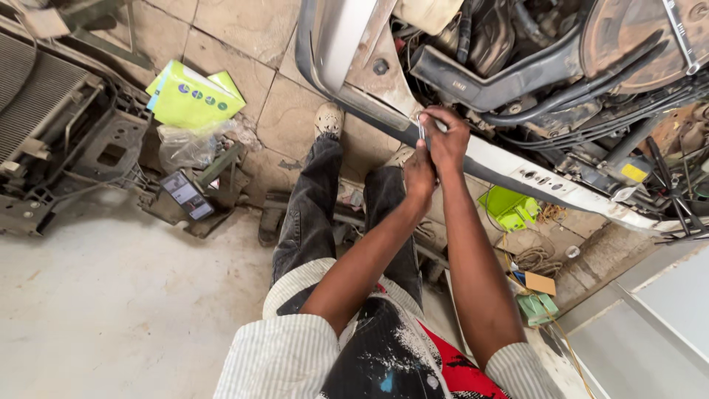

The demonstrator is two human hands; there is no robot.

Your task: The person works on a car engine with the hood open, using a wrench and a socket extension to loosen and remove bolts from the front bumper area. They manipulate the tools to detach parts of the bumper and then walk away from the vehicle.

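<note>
Right hand (448,139) clenched around slim silver metal tool (422,131), tip pressed on white painted car front crossbeam (509,166). Left hand (419,174) gripping below, steadying. Fastening work apparently midway; beam still mounted, far right of tiled floor (244,29).

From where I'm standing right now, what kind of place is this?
Most likely a car repair workshop. An open engine bay full of hoses sits ahead, a removed radiator lies on the stone floor, and both hands, left hand and right hand, work a slim metal tool at the front crossmember.
</note>
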